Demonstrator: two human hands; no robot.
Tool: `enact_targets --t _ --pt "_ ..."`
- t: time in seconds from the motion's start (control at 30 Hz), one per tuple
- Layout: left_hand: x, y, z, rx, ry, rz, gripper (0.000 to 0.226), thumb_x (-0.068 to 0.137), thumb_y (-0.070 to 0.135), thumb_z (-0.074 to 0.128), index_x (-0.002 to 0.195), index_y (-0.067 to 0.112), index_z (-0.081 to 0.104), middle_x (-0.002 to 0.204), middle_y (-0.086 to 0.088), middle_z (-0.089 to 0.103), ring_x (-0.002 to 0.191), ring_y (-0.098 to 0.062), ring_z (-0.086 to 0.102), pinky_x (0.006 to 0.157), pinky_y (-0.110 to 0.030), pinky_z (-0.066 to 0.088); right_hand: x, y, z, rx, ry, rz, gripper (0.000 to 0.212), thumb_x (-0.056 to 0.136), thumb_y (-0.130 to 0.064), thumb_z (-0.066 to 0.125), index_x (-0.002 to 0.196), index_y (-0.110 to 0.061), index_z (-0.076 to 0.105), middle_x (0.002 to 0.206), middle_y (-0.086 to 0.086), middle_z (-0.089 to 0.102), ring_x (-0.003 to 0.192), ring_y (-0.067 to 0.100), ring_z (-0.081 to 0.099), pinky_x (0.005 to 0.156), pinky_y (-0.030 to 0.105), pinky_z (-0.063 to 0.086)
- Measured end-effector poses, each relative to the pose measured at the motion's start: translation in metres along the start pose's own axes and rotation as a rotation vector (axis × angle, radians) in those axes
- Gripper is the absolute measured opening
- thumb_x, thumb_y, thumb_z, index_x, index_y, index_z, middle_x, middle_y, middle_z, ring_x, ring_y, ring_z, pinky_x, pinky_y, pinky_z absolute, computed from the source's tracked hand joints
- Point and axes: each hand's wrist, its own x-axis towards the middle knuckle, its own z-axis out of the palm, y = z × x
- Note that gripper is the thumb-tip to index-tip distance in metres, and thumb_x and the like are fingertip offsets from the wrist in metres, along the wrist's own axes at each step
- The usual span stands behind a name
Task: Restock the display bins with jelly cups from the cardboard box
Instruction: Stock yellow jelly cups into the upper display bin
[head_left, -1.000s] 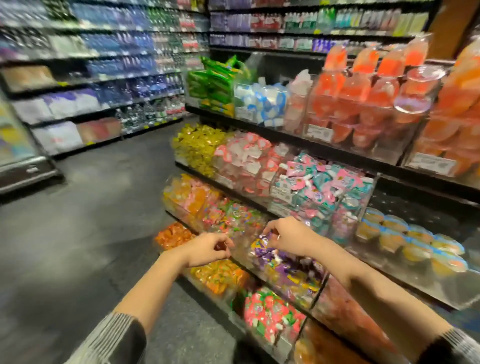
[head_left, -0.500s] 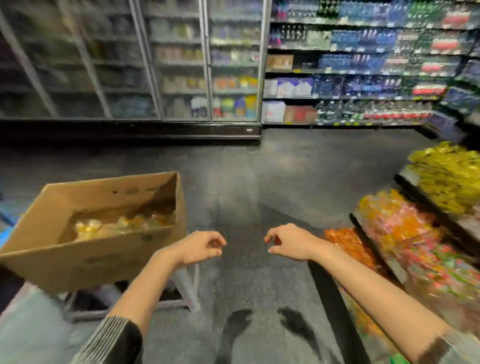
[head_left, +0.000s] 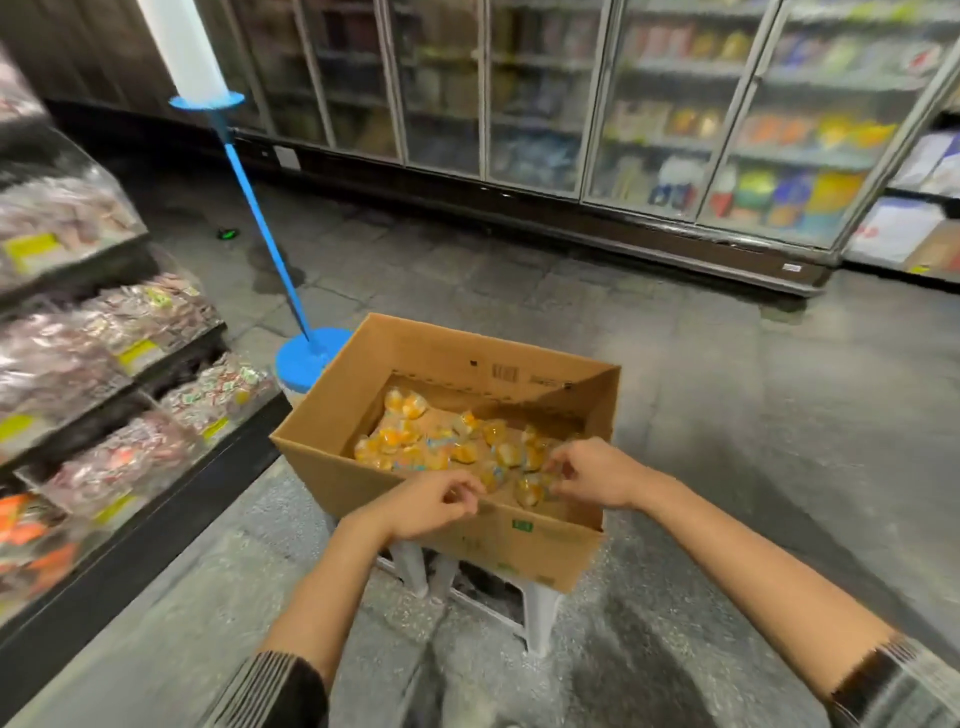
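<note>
Over the cardboard box (head_left: 524, 540) your left hand (head_left: 436, 501) and right hand (head_left: 587, 473) hover with loosely curled fingers gripping nothing, many jelly cups (head_left: 457, 447) left to shelve.

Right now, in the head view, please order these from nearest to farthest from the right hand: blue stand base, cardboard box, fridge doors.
1. cardboard box: directly under the right hand.
2. blue stand base: on the floor, beyond the box's left corner.
3. fridge doors: along the far wall.
</note>
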Motion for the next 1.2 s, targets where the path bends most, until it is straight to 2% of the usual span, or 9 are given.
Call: enact_targets --t 0.23,0.33,0.47,0.57,0.7,0.8,0.9,1.0,1.2 --pt "0.051 -0.086 -0.062 -0.175 0.191 -0.098 0.025 0.094 0.014 0.056 0.117 0.02 0.062 0.112 0.004 0.064 0.101 -0.007 0.06 0.087 -0.018 0.046 0.138 -0.003 -0.001 -0.023 -0.139 -0.018 0.026 0.091 -0.02 0.056 0.117 -0.016 0.063 0.083 -0.005 0.05 0.083 0.015 0.053 0.068 0.025 0.038" --pt "0.079 -0.131 -0.073 -0.266 0.238 -0.131 0.026 0.092 0.005 0.053 0.114 0.017 0.062 0.107 -0.002 0.065 0.098 -0.01 0.062 0.085 -0.023 0.049 0.179 0.011 0.019 -0.024 -0.227 0.027 0.018 0.094 -0.017 0.05 0.083 -0.027 0.06 0.07 -0.011 0.046 0.071 0.01 0.05 0.061 0.021 0.037" --pt "0.123 -0.187 -0.083 -0.404 0.272 -0.175 0.027 0.092 -0.003 0.051 0.113 0.012 0.06 0.1 -0.001 0.065 0.09 -0.014 0.063 0.077 -0.021 0.048 0.225 0.03 0.062 0.106 -0.266 0.132 0.031 0.092 -0.013 0.052 0.121 -0.021 0.058 0.102 -0.004 0.062 0.095 0.014 0.058 0.077 0.02 0.043" --pt "0.158 -0.221 -0.089 -0.51 0.253 -0.219 0.023 0.09 0.009 0.061 0.106 0.025 0.058 0.099 0.002 0.066 0.087 -0.015 0.065 0.079 -0.029 0.051 0.262 0.036 0.098 0.197 -0.333 0.203 0.027 0.089 -0.006 0.053 0.104 -0.028 0.059 0.092 -0.006 0.059 0.092 0.011 0.054 0.07 0.016 0.034" --pt "0.206 -0.261 -0.089 -0.488 0.265 -0.277 0.035 0.09 0.019 0.06 0.101 0.052 0.055 0.101 0.011 0.068 0.094 -0.01 0.066 0.088 -0.033 0.052 0.317 0.042 0.146 0.404 -0.378 0.391 0.03 0.09 -0.006 0.054 0.115 -0.022 0.056 0.105 0.002 0.061 0.095 0.014 0.057 0.066 0.017 0.041" --pt "0.237 -0.284 -0.082 -0.494 0.273 -0.309 0.03 0.092 0.011 0.058 0.104 0.038 0.058 0.096 0.009 0.068 0.087 -0.002 0.064 0.083 -0.028 0.051 0.348 0.046 0.185 0.628 -0.359 0.61 0.028 0.087 -0.005 0.059 0.114 -0.012 0.06 0.102 0.01 0.067 0.091 0.025 0.063 0.076 0.034 0.051" --pt "0.253 -0.297 -0.07 -0.557 0.29 -0.343 0.024 0.092 0.004 0.056 0.11 0.02 0.06 0.096 0.004 0.066 0.077 0.01 0.06 0.074 -0.011 0.045 0.366 0.049 0.222 0.843 -0.386 0.746 0.039 0.084 -0.011 0.069 0.121 -0.012 0.056 0.11 0.008 0.064 0.093 0.02 0.062 0.079 0.032 0.055" --pt "0.26 -0.307 -0.063 -0.565 0.312 -0.386 0.024 0.092 0.003 0.056 0.111 0.019 0.056 0.098 0.0 0.065 0.083 0.0 0.061 0.072 -0.008 0.045 0.374 0.043 0.256 1.051 -0.42 0.896 0.049 0.081 -0.023 0.074 0.121 -0.022 0.046 0.118 0.008 0.061 0.112 0.026 0.059 0.094 0.039 0.051" --pt "0.27 -0.313 -0.061 -0.373 0.254 -0.374 0.035 0.09 0.011 0.06 0.124 0.019 0.053 0.097 0.003 0.066 0.089 -0.011 0.063 0.08 -0.023 0.046 0.404 0.04 0.308 1.368 -0.089 1.148 0.059 0.074 -0.029 0.08 0.123 -0.014 0.049 0.11 0.006 0.062 0.1 0.025 0.062 0.089 0.043 0.054"
